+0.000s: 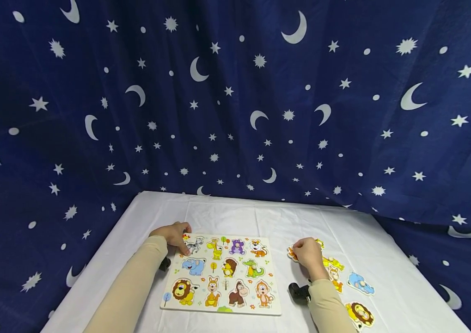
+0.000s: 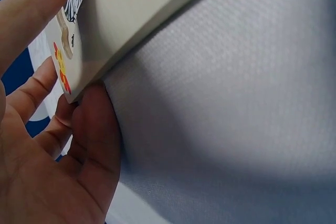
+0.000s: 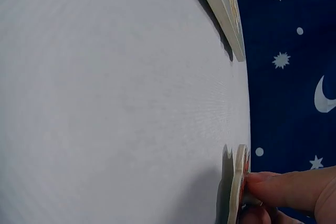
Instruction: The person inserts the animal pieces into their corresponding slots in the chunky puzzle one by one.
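Observation:
A white animal puzzle board (image 1: 206, 289) lies flat on the table, with a zebra, giraffe, elephant, lion and other animals on it. My left hand (image 1: 175, 237) grips its far left corner, thumb over the face near the zebra and fingers around the edge; the left wrist view shows the fingers (image 2: 94, 129) curled at that corner. Right of the board, my right hand (image 1: 308, 253) pinches an orange puzzle piece (image 1: 291, 252), mostly covered by the hand. In the right wrist view this piece (image 3: 239, 184) shows edge-on at the fingertips, close over the cloth.
Several loose pieces lie around the right forearm: a yellow giraffe (image 1: 334, 263), a kangaroo (image 1: 335, 280), a blue elephant (image 1: 361, 283) and a lion (image 1: 361, 314). A white cloth (image 1: 235, 212) covers the table. A dark blue star-patterned curtain (image 1: 235, 92) hangs behind.

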### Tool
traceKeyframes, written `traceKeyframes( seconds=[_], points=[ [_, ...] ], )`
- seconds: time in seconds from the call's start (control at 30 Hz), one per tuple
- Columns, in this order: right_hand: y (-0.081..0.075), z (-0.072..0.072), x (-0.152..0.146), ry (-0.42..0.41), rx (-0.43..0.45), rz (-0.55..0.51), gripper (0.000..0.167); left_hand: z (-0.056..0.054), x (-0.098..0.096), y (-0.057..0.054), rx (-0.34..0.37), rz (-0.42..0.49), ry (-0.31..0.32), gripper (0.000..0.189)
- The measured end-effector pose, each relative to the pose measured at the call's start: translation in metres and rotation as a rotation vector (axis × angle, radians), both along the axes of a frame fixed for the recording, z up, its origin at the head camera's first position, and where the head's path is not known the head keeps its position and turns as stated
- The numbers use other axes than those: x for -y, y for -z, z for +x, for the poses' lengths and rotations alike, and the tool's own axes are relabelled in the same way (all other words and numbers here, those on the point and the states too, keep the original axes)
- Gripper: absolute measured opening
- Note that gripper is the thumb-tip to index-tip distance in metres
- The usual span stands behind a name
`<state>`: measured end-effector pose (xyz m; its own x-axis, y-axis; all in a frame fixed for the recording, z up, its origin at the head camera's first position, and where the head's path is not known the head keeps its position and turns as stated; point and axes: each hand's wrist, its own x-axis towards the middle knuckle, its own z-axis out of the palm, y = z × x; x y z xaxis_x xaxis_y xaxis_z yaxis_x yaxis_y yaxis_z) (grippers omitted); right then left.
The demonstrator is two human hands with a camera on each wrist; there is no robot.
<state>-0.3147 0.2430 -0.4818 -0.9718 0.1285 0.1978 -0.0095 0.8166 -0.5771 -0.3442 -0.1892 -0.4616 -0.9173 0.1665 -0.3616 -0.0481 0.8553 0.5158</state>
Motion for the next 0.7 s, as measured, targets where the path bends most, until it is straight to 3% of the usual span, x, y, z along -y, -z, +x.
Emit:
traceKeyframes(
  seconds=[0.4,0.7],
  points=[
    [-0.0016,0.0002,0.0070,-0.033,0.045,-0.054,0.006,0.0006,0.0007,0.0005,-0.014,0.004,0.007,0.064],
    [0.0009,-0.0005,0.0080,-0.057,0.022,-0.073,0.008,-0.0012,0.0009,0.0012,0.000,0.003,0.004,0.066]
  ],
)
